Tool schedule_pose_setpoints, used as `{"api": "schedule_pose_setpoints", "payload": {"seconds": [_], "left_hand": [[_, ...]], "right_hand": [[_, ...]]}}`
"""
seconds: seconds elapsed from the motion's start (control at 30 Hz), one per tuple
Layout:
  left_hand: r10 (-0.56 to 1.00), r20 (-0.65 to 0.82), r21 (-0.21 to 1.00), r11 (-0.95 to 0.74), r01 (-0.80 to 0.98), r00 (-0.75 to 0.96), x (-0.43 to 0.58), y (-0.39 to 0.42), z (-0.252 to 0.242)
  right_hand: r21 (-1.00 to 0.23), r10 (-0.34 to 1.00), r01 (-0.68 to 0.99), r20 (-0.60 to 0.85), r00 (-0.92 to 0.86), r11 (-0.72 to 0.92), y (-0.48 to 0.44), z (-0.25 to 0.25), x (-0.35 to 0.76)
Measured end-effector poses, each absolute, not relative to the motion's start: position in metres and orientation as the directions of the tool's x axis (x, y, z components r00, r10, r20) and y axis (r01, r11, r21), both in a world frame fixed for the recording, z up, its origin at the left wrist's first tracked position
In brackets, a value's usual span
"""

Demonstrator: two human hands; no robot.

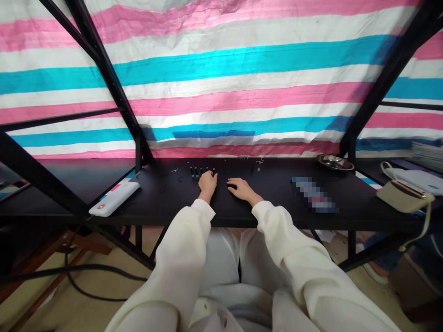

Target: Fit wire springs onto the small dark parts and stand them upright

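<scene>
Several small dark pieces with pale ends (194,172) stand in a short row on the black table (270,193). My left hand (208,183) is at the right end of that row, its fingers curled together over the pieces; whatever lies between the fingertips is hidden. To its right, my right hand (240,189) rests low over the tabletop. Its fingers reach leftward with the thumb apart, and nothing shows in them. Beyond the hands, a small pale bit (258,169) and some thin scraps lie near the table's back edge.
A white box-like device (114,199) lies at the left. On the right are a shiny metal dish (335,162), a blurred-out flat object (313,194) and a beige bag (403,194) with a strap. Black frame posts (110,83) flank the table before a striped sheet (242,64).
</scene>
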State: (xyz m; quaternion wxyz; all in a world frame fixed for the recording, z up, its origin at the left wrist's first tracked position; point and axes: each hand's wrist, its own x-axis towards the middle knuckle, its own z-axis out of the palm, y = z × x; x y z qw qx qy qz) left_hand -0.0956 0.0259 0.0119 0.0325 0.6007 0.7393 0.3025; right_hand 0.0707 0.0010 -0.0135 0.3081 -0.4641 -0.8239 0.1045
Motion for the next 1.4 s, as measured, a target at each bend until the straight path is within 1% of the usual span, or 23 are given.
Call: {"api": "schedule_pose_setpoints", "payload": {"seconds": [0.13,0.4,0.77,0.93,1.0,1.1,1.17,1.23,1.3,1.4], "left_hand": [[0.908,0.314,0.474,0.103,0.874,-0.277,-0.097,0.029,0.011],[0.918,0.298,0.413,0.123,0.903,-0.261,-0.098,0.035,0.009],[0.918,0.276,0.431,0.146,0.891,-0.284,-0.097,0.030,0.013],[0.924,0.256,0.415,0.159,0.896,-0.283,-0.097,0.025,0.015],[0.928,0.256,0.394,0.157,0.906,-0.272,-0.097,0.021,0.015],[0.924,0.295,0.352,0.130,0.927,-0.242,-0.094,0.014,0.014],[0.925,0.328,0.328,0.081,0.941,-0.193,-0.091,0.009,0.014],[0.931,0.348,0.321,-0.012,0.947,-0.106,-0.087,0.006,0.012],[0.932,0.364,0.349,-0.130,0.928,-0.006,-0.082,0.005,0.010],[0.917,0.390,0.447,-0.265,0.854,0.081,-0.079,0.005,0.007]], "right_hand": [[-0.462,0.833,0.702,0.409,-0.373,0.541,0.001,-0.013,0.071],[-0.460,0.826,0.696,0.418,-0.378,0.552,0.001,-0.013,0.071],[-0.488,0.832,0.682,0.415,-0.367,0.545,0.001,-0.014,0.072],[-0.496,0.854,0.707,0.405,-0.326,0.505,0.002,-0.016,0.076],[-0.494,0.868,0.729,0.402,-0.291,0.473,0.002,-0.016,0.079],[-0.469,0.895,0.791,0.393,-0.212,0.393,0.001,-0.012,0.085],[-0.440,0.914,0.845,0.385,-0.129,0.304,0.000,-0.009,0.090],[-0.425,0.930,0.884,0.367,-0.029,0.195,-0.001,-0.006,0.094],[-0.417,0.939,0.904,0.338,0.057,0.096,-0.001,-0.004,0.098],[-0.391,0.946,0.920,0.297,0.127,0.000,0.000,-0.002,0.103]]}}
